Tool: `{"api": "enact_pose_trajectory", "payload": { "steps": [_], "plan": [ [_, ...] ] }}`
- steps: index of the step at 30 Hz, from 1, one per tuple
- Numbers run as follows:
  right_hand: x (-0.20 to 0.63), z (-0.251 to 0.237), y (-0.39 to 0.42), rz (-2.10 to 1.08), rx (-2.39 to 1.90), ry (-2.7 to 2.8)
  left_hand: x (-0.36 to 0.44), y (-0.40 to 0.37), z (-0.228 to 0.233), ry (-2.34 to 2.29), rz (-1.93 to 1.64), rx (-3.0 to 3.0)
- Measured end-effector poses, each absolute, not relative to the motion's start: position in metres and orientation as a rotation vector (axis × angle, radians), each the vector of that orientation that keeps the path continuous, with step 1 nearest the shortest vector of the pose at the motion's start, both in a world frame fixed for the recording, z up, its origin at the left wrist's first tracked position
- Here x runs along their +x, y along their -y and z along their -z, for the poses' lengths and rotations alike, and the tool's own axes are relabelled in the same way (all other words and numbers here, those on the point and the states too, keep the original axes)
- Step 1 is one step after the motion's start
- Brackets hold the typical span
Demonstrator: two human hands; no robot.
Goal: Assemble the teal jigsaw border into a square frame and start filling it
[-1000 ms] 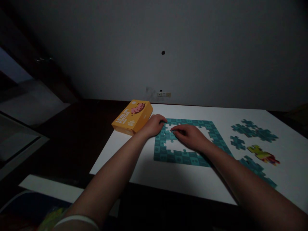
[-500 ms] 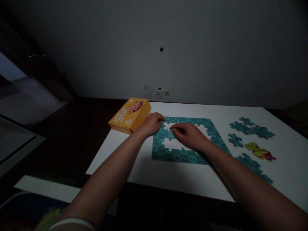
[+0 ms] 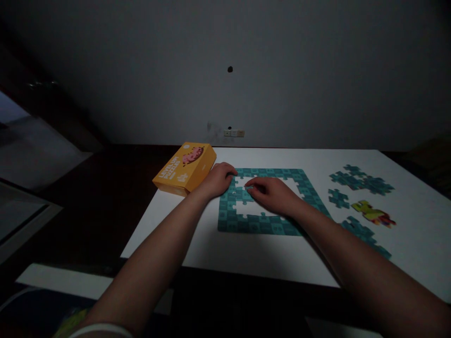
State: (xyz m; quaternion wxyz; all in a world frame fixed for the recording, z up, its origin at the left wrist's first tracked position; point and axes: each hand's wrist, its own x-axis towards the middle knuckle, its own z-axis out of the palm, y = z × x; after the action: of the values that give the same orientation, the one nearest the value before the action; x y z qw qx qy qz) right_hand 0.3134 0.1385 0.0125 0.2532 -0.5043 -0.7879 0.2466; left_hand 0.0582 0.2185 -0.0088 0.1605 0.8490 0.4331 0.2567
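A teal checkered jigsaw puzzle (image 3: 262, 227) lies on the white table, its border joined around a white gap in the middle. My right hand (image 3: 273, 193) reaches over that gap, thumb and forefinger pinched on a teal puzzle piece (image 3: 245, 195) by the left side of the border. The fingers partly cover this piece. My left hand (image 3: 221, 178) rests at the puzzle's upper left edge, fingers bent loosely downward, holding nothing that I can see.
Left of the puzzle, a yellow puzzle box (image 3: 186, 168) lies close to my left forearm. Loose teal pieces (image 3: 377, 184) are spread on the right of the white table (image 3: 211, 253), with a yellow-green and red joined section (image 3: 373, 213) among them. A grey wall (image 3: 299, 84) stands behind.
The whole view has shifted slightly, so things sit a little further left and up. Both hands keep nearly the same places on the puzzle, the right still pinching at the left border.
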Motion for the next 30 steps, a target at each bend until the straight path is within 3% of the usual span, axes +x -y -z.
{"api": "enact_pose_trajectory", "payload": {
  "steps": [10,18,25,30],
  "plan": [
    [0.321,-0.012,-0.140,-0.607,-1.409,2.135,0.067,-0.197,-0.011,-1.071,-0.686,2.444],
    [0.336,-0.032,-0.138,-0.276,-1.444,2.292,0.072,-0.184,-0.018,-0.977,-0.524,2.330],
    [0.403,-0.100,-0.096,-0.059,-1.524,2.096,0.079,-0.182,-0.021,-0.921,-0.506,2.278],
    [0.460,-0.091,-0.035,-0.059,-1.616,1.959,0.082,-0.183,-0.017,-0.953,-0.614,2.126]
  ]
}}
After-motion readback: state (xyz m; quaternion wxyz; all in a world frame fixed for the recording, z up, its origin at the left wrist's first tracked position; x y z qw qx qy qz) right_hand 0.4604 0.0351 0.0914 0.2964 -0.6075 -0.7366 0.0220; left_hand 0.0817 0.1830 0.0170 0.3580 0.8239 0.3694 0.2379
